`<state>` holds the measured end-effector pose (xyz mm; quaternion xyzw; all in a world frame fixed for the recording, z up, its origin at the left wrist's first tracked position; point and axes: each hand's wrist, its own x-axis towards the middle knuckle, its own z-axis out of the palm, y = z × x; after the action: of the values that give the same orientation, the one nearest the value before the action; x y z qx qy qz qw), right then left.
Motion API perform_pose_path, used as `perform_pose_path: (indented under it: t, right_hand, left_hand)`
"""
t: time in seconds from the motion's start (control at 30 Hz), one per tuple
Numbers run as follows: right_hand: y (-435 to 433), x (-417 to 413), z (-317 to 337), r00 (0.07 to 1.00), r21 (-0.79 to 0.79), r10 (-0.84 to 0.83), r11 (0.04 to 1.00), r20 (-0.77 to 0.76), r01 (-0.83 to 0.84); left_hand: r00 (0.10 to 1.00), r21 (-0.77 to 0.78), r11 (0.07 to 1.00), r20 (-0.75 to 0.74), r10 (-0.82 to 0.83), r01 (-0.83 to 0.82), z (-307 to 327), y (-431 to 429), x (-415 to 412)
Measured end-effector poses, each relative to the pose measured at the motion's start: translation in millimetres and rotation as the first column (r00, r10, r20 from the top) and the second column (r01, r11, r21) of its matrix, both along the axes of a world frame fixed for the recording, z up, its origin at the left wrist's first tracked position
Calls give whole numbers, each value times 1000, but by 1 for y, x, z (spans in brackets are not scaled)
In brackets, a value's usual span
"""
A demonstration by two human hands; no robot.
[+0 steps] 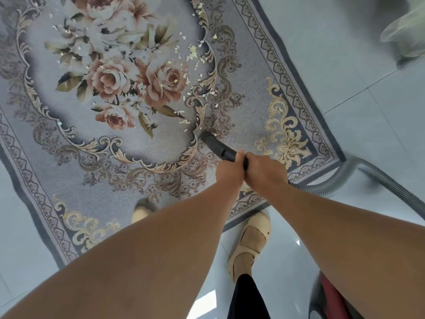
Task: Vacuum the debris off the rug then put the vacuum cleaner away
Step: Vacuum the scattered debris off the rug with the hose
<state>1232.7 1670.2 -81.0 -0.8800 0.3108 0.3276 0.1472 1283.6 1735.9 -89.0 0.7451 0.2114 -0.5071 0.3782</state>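
A grey rug (pixel 149 143) with a pink flower pattern lies on the tiled floor. Small pale scraps of debris (pixel 192 55) are scattered over its middle and right part. The black vacuum nozzle (pixel 217 146) points down at the rug beside the scraps. My left hand (pixel 230 170) and my right hand (pixel 264 172) both grip the nozzle tube, side by side. A grey ribbed hose (pixel 391 180) curves away to the right. The red and grey vacuum body (pixel 326 298) sits at the bottom right, partly hidden by my right arm.
My feet in beige shoes stand at the rug's near edge, the right one (pixel 248 245) on the pale tiles (pixel 379 125). A blurred pale green object (pixel 404 35) sits at the top right.
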Motion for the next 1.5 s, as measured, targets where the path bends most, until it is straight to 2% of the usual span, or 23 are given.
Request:
perform_pose_path:
  t: [0.13,0.33,0.5,0.73,0.87,0.97,1.07,1.23,1.37,1.5]
  right_hand:
    - [-3,5,1,1000,-2,20,1000,-2,-20]
    - [28,56,-13,998,106,-27,994,61,21]
    - [45,82,-26,991,153,-103,984,84,90]
    - [10,39,-19,995,83,-65,995,71,59]
    - [-17,6,-9,998,18,-56,998,10,56]
    - [-26,3,-4,999,-6,-36,999,3,36]
    - [-19,21,-7,999,5,-31,1000,14,31]
    - [15,74,-19,993,94,-77,993,89,68]
    - [39,106,-28,991,161,-71,986,114,52]
    - [43,106,-29,989,176,-87,982,120,65]
  left_hand:
    - [1000,28,1000,4,-3,3,-2,-4,3]
    - [990,96,993,127,58,-71,-10,24,47]
    - [980,145,989,198,0,-29,-13,39,74]
    - [993,51,999,120,5,-11,-9,6,36]
    - [996,-4,998,53,-67,67,-3,-19,6]
    - [997,-13,998,28,-65,66,-2,-28,3]
    - [998,22,999,50,-34,33,-3,-23,18]
    - [984,79,996,174,24,-38,-15,8,66]
    - [970,181,983,244,-17,-28,-19,34,95]
    - [971,189,982,236,-44,-2,-17,36,96]
